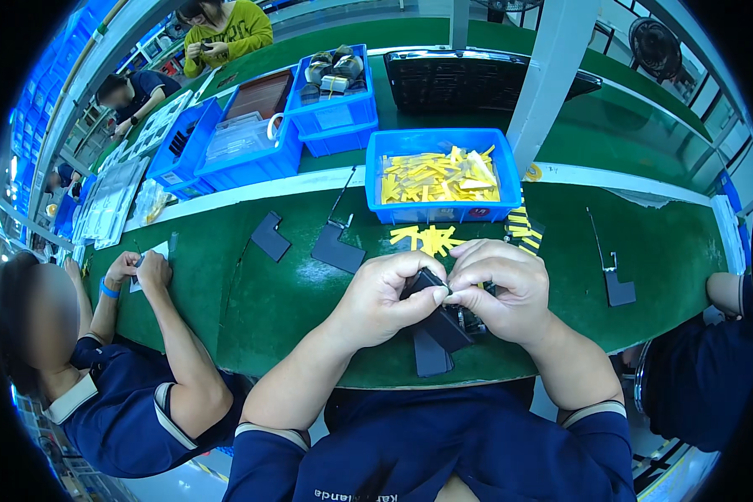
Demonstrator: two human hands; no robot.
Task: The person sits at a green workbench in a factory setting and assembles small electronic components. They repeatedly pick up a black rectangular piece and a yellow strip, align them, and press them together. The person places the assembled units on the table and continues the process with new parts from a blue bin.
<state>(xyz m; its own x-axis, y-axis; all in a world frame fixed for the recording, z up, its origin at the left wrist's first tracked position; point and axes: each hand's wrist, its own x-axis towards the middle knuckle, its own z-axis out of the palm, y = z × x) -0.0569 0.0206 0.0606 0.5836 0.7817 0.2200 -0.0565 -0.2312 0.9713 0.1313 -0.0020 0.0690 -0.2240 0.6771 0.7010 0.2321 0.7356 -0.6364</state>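
Observation:
Close to the table's near edge, my left hand (pixel 383 299) grips a black L-shaped part (pixel 445 328) between thumb and fingers. My right hand (pixel 504 289) is closed in a pinch at the same part, its thumb tip almost meeting the left thumb. Whatever lies between those right fingertips is too small and covered to name. Small metal fittings show below the right fingers. Under the held part, another dark flat piece (pixel 432 355) lies on the green table (pixel 301 318).
A blue bin (pixel 437 215) of yellow strips stands ahead, with loose yellow strips (pixel 427 239) before it. More black L-shaped parts lie left (pixel 337 247) and right (pixel 619 289), some with thin wires. A co-worker (pixel 155 376) works at left; another person (pixel 703 376) sits at right.

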